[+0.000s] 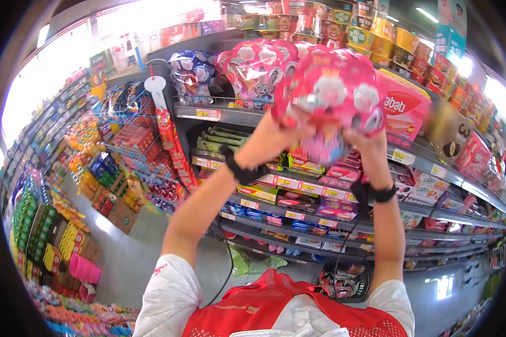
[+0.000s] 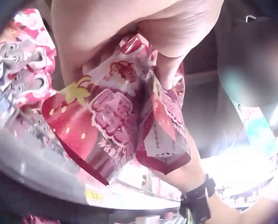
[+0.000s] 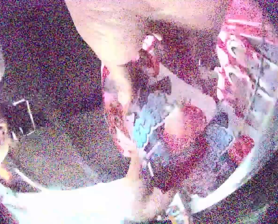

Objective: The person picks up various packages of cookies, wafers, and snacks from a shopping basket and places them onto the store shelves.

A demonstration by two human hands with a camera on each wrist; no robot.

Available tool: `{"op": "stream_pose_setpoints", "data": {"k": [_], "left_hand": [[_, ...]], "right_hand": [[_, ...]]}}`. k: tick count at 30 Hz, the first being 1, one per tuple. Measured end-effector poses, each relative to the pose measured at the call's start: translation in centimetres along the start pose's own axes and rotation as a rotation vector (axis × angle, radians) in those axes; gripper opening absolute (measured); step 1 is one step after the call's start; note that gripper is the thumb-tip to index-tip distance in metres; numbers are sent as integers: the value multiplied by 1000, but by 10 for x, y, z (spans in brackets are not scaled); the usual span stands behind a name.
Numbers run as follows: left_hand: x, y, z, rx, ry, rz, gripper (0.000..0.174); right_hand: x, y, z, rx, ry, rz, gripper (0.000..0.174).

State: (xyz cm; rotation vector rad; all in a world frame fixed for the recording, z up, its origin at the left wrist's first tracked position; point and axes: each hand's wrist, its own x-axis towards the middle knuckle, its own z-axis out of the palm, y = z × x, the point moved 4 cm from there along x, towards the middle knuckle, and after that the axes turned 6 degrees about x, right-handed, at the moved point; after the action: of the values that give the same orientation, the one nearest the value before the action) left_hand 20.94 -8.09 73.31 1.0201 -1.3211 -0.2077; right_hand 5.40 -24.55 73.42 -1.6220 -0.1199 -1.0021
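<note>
In the head view, both hands are raised at the top shelf, holding pink snack pouches [image 1: 334, 84] with white flower shapes and a rabbit figure. My left hand [image 1: 272, 140] grips their lower left side, and my right hand [image 1: 368, 143] grips the lower right. The left wrist view shows strawberry-printed pouch bottoms [image 2: 113, 121] below the curled fingers of the left hand [image 2: 129, 28]. Grainy noise covers the right wrist view, where the right hand [image 3: 125, 37] is around a pink pouch [image 3: 185, 135]. Similar pink pouches [image 1: 256, 73] stand on the shelf just left of the held ones.
Blue pouches [image 1: 191, 76] stand at the shelf's left end, and a pink wafer box [image 1: 402, 106] at the right. Stacked cup noodles [image 1: 376, 36] rise behind. Lower shelves hold wafer packs [image 1: 303, 163]. A black basket [image 1: 346, 281] sits on the floor near the body.
</note>
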Motion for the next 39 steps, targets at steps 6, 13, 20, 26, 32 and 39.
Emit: {"op": "stream_pose_setpoints", "data": {"k": [6, 13, 20, 26, 32, 39], "left_hand": [[108, -26, -32, 360, 159, 159, 66], [121, -67, -21, 383, 183, 64, 73], [114, -78, -19, 441, 198, 188, 104], [117, -89, -11, 677, 266, 261, 102], [117, -93, -13, 518, 225, 210, 104], [99, -83, 1, 723, 308, 292, 113]], "right_hand": [[87, -7, -6, -125, 50, -137, 41], [111, 26, -31, -337, 98, -108, 53], [104, 29, -25, -483, 217, -197, 69], [106, 25, -16, -801, 292, -156, 79], [111, 33, -15, -870, 252, -142, 92], [76, 24, 10, -1178, 295, -407, 98]]}}
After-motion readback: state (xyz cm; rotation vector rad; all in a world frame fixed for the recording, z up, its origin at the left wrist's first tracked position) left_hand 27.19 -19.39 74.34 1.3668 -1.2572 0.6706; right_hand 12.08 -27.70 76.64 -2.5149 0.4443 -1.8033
